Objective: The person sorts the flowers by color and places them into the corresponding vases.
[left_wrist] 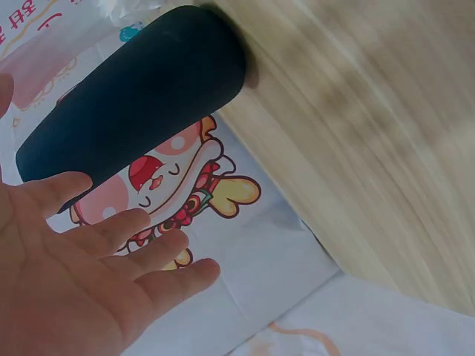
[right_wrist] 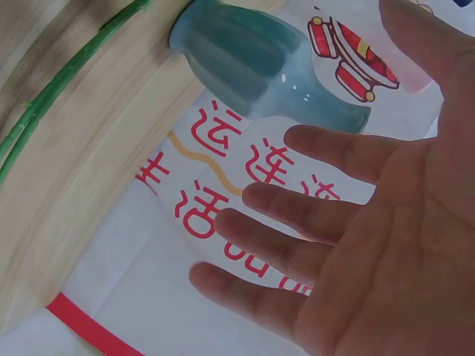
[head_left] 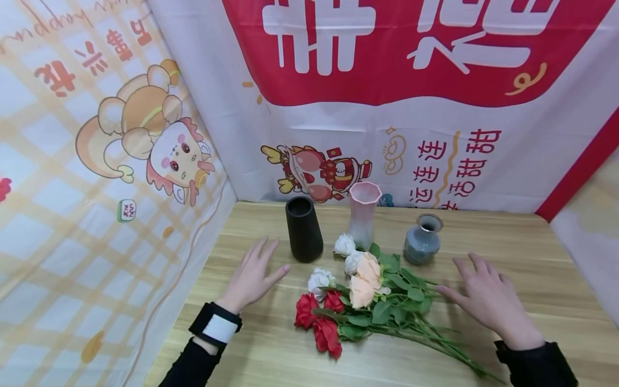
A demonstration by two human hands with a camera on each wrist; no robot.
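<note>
Fingers (head_left: 265,252) spread, both hands hover empty over the bench (head_left: 508,236); the left hand (head_left: 251,277) nears the black vase (head_left: 303,228), flowers (head_left: 360,298) between, and a careless sweep could topple it.

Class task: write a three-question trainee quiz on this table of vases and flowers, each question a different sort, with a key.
1. True or false: the left hand grips the black vase.
2. How many vases stand on the table?
3. Which vase stands nearest the right hand? A) pink vase B) blue-grey vase C) black vase

Key: 1. False; it is open, beside the vase. 2. Three. 3. B.
</note>
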